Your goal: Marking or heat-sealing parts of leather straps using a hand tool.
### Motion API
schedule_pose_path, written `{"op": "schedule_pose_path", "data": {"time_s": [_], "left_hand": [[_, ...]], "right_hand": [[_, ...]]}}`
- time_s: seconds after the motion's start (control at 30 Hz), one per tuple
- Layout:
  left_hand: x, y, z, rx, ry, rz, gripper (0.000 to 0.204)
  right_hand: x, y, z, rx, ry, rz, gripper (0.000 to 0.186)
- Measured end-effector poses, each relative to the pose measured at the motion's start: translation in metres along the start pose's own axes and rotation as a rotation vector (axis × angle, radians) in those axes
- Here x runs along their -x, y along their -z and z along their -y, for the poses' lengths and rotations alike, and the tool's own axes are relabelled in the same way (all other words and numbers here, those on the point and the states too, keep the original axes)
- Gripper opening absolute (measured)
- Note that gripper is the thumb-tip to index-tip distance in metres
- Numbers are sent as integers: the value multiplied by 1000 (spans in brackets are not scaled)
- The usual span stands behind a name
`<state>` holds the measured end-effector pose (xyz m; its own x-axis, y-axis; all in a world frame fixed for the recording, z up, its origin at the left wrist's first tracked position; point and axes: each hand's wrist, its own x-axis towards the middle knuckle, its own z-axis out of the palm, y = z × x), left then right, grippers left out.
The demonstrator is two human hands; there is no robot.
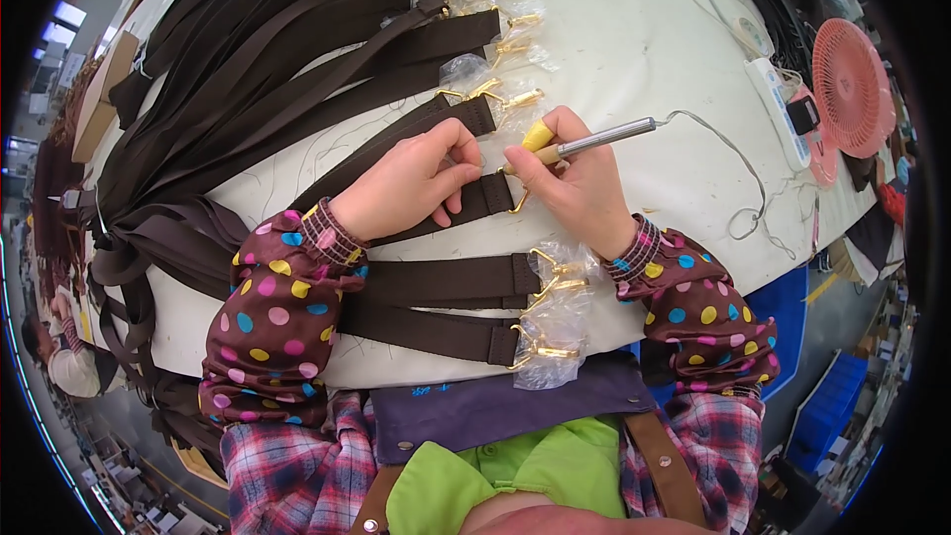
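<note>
Brown strap (478,202) lies under the left hand (414,178), which is curled; whether it pinches anything, nobody can tell. The right hand (586,188) is closed around a silver pen-like tool (609,135).

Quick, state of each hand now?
Left hand: curled over a dark strap; grip cannot be told.
Right hand: closed, holding the corded pen-shaped tool.

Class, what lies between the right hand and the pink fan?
In the head view: the held tool, its cord, the white power strip and a black plug.
</note>
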<state>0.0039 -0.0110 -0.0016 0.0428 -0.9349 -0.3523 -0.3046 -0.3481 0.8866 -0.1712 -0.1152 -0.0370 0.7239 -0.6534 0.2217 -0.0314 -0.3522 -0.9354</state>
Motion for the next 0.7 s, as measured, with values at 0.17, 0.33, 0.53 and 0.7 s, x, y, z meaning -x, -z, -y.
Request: {"op": "schedule_pose_path", "data": {"time_s": [0.17,0.33,0.53,0.7], "left_hand": [[4,-4,-3,-126,-145,10,20],[2,-7,5,-322,-360,-101,19],[2,-4,-4,-79,-7,-17,18],[2,-4,-2,-60,-4,1,18]], "right_hand": [[1,1,-2,-73,-25,-33,26],[2,-1,1,-77,-24,-13,27],[1,1,0,-17,-45,30,25],[1,2,5,54,-42,78,23]]}}
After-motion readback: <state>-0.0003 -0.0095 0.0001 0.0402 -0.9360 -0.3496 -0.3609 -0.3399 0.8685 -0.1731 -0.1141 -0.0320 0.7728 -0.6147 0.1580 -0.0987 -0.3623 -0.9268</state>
